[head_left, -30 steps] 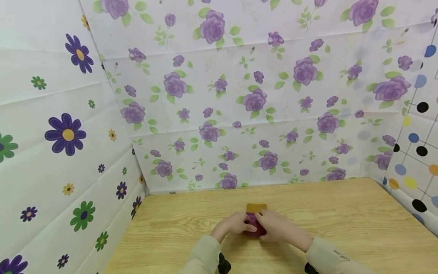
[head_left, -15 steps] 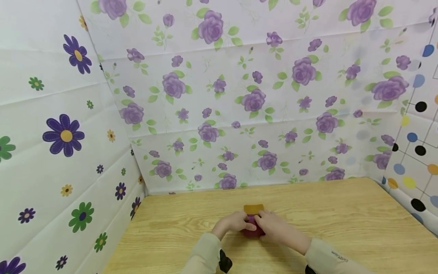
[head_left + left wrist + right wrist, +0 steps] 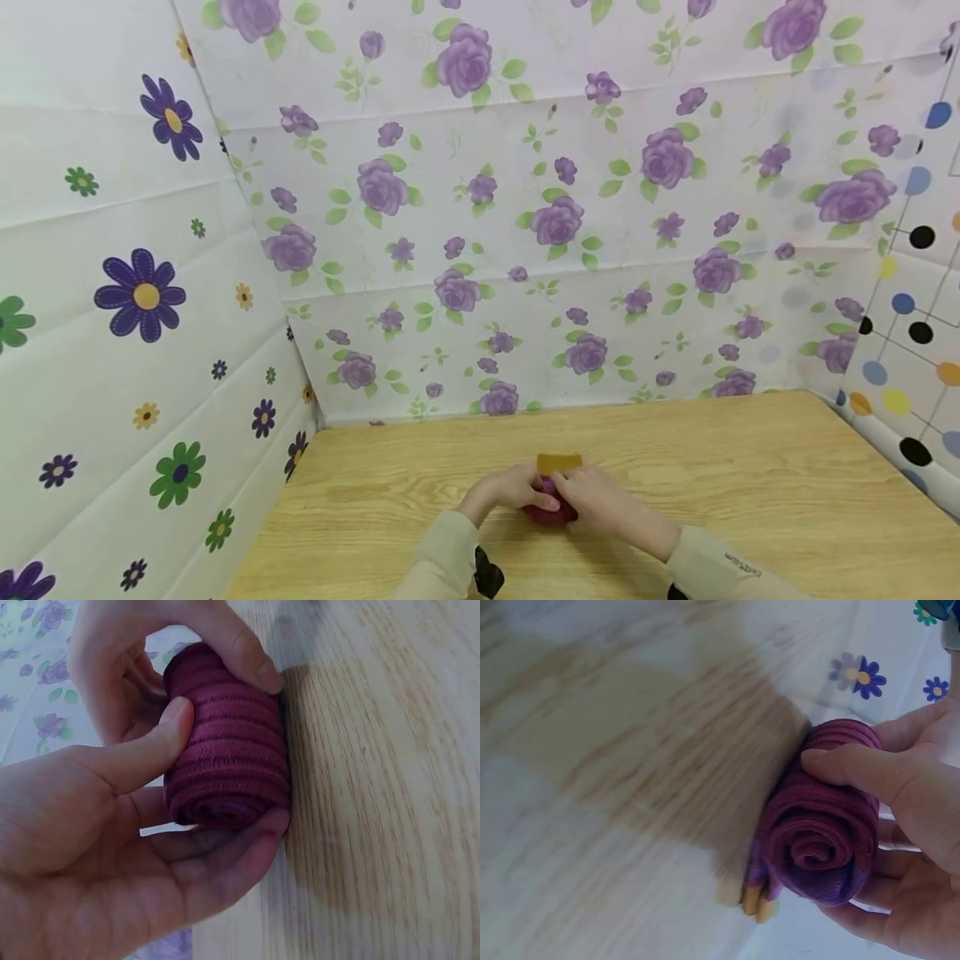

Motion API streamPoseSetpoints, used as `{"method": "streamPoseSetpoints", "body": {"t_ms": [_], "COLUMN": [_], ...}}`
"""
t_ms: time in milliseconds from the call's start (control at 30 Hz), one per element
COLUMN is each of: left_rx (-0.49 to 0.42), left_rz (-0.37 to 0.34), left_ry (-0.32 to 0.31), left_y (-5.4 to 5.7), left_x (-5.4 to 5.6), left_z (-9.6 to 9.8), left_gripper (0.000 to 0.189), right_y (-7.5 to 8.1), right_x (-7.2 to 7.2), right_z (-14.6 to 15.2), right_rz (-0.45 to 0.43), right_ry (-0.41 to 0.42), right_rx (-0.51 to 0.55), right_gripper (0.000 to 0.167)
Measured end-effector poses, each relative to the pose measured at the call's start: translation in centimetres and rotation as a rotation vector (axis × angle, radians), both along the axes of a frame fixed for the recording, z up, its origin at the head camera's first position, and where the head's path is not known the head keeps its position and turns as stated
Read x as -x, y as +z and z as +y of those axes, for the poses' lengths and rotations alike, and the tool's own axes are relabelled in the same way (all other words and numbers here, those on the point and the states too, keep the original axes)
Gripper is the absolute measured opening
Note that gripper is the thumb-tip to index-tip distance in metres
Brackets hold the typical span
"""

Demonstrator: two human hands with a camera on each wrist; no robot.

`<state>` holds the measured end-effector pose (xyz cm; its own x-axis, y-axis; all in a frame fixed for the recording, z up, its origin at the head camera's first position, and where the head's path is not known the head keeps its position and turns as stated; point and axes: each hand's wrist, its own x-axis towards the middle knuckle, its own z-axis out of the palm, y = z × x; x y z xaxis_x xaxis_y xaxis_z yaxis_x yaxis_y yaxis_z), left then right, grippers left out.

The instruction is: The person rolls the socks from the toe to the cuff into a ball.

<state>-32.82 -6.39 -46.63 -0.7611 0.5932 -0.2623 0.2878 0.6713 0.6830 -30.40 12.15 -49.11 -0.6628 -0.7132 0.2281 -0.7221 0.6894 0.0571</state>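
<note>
A pair of maroon ribbed socks (image 3: 551, 514) lies mostly rolled up on the table. The roll's spiral end shows in the right wrist view, and a purple stretch leads to flat mustard ends (image 3: 559, 463) on the far side. My left hand (image 3: 512, 487) grips one side of the roll, its thumb on top and its fingers curled under the near end in the left wrist view. From the other side, my right hand (image 3: 600, 502) holds the socks (image 3: 810, 840) between thumb and curled fingers.
The wooden table (image 3: 720, 467) extends around both hands. A floral sheet (image 3: 480, 208) hangs behind it, with a daisy-patterned sheet (image 3: 90, 392) on the left and a dotted sheet (image 3: 922, 367) on the right.
The socks have been rolled further: the purple stretch before the mustard ends has shortened and the roll looks rounder. Both hands have kept hold and shifted only slightly.
</note>
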Motion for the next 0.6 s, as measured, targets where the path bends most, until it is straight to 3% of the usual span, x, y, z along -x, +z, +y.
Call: {"method": "streamPoseSetpoints", "body": {"t_ms": [200, 400, 600], "left_rx": [-0.067, -0.067, -0.060], "left_rz": [-0.070, 0.010, 0.060], "left_ry": [-0.008, 0.055, 0.113], "left_y": [-0.6, -0.9, -0.9], "left_x": [0.1, -0.3, -0.7], "left_z": [-0.8, -1.0, -0.9], "left_gripper": [0.017, 0.016, 0.019], "right_y": [1.0, 1.4, 1.7], "right_x": [-0.7, -0.7, -0.3], "right_z": [-0.5, -0.5, -0.5], "right_rz": [-0.084, -0.101, -0.180], "right_ry": [0.006, 0.030, 0.021], "right_rx": [-0.067, -0.047, -0.018], "right_gripper": [0.041, 0.035, 0.032]}}
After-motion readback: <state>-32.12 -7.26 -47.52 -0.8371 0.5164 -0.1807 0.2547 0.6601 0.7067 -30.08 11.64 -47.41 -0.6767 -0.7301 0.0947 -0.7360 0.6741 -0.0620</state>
